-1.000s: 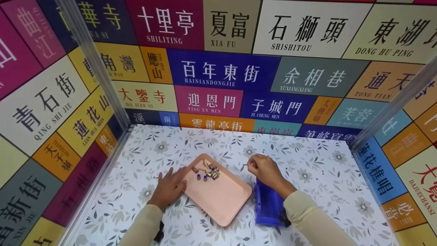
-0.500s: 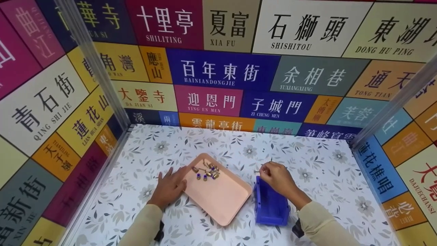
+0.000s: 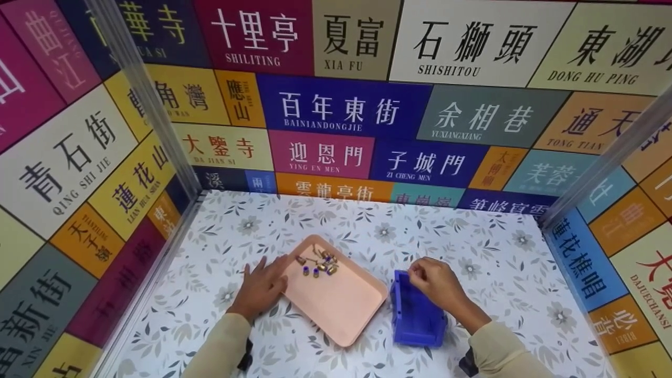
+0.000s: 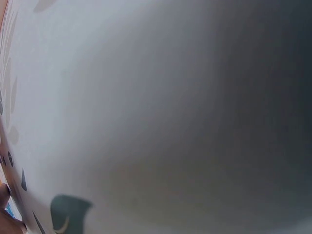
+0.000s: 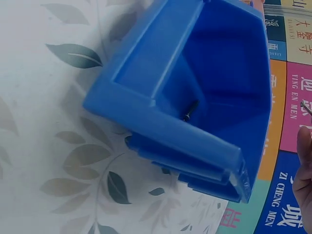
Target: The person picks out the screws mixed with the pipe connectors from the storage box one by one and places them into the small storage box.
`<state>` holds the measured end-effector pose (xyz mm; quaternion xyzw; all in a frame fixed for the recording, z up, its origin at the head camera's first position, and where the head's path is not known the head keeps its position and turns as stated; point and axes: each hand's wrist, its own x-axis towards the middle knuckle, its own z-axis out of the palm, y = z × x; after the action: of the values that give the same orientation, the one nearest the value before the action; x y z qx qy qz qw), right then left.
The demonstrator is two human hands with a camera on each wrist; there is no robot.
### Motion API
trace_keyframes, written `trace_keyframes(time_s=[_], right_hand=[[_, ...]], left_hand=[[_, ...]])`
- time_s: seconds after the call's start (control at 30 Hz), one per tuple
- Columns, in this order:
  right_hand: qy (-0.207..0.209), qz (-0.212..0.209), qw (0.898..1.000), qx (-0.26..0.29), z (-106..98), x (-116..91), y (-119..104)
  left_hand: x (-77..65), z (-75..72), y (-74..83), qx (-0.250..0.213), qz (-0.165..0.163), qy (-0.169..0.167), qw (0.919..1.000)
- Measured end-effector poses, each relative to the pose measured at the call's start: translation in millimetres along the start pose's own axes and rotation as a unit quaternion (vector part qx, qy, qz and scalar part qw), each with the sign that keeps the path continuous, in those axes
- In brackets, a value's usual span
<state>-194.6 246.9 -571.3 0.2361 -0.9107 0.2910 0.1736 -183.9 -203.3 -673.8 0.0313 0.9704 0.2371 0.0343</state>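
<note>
My left hand [image 3: 261, 287] lies with straight, spread fingers at the left edge of a shallow pink tray [image 3: 336, 310]. Small brass fittings [image 3: 328, 262], some with blue ends, are gathered toward the tray's far end. Over the far end of a blue plastic bin [image 3: 418, 320], my right hand [image 3: 437, 283] pinches a small screw [image 5: 306, 108]. Its threaded shank shows at the right edge of the right wrist view, while the fingers hide it in the head view. Another dark screw [image 5: 191, 111] lies inside the bin.
A white table [image 3: 488, 283] with a leaf pattern carries the tray and bin side by side. Panels printed with large characters, such as a dark blue panel [image 3: 344, 107], close off the back and both sides. Mostly blurred tabletop fills the left wrist view.
The right hand has moved right and nearer the body, from beyond the bin to over its far end, carrying the screw. The left hand and tray have stayed put.
</note>
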Motion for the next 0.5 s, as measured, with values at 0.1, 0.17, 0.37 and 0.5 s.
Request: trace_keyframes(time_s=[0.1,0.17,0.37,0.5], right_hand=[[-0.001,0.004,1.0,0.001,-1.8,-3.3,2.1],[-0.003,0.008,1.0,-0.001,-3.7,-5.2,2.7],[-0.005,0.014,1.0,0.0,-7.8,-10.2,5.5],[-0.003,0.008,1.0,-0.006,-8.3,-13.4,7.9]], left_hand=[[0.1,-1.6,-0.5,0.005,0.007,0.001,1.0],[-0.1,-2.6,-0.9,0.005,0.014,0.004,0.9999],[0.1,-1.7,-2.1,0.006,0.024,0.013,0.9996],[-0.4,-0.2,-2.3,0.006,0.021,0.012,0.9997]])
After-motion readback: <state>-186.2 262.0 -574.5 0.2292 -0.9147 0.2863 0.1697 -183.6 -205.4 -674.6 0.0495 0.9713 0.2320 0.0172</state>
